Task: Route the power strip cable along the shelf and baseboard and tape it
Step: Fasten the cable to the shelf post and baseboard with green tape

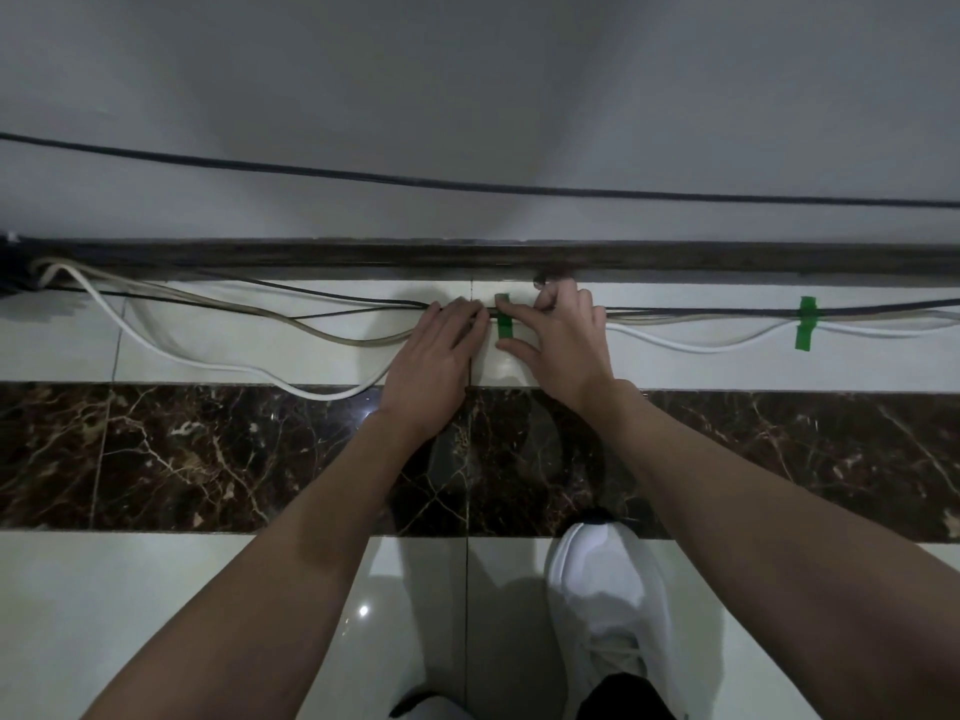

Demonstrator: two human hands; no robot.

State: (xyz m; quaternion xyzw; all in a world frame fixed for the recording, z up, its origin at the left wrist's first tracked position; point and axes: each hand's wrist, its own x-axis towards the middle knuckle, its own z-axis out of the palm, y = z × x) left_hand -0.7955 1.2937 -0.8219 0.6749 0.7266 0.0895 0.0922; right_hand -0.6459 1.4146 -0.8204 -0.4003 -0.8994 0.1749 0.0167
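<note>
Though narrow, flat green tape strip (pixel 505 328)

Tiled floor (pixel 156 589) under the baseboard (pixel 311 254): cables taped.
White cable (pixel 156 350), beige cable (pixel 311 332) and black cable (pixel 311 292) are laid near the baseboard, crossed by a green tape strip (pixel 807 323) and a second strip (pixel 504 330); a white shoe (pixel 608 605) is set well back.
</note>
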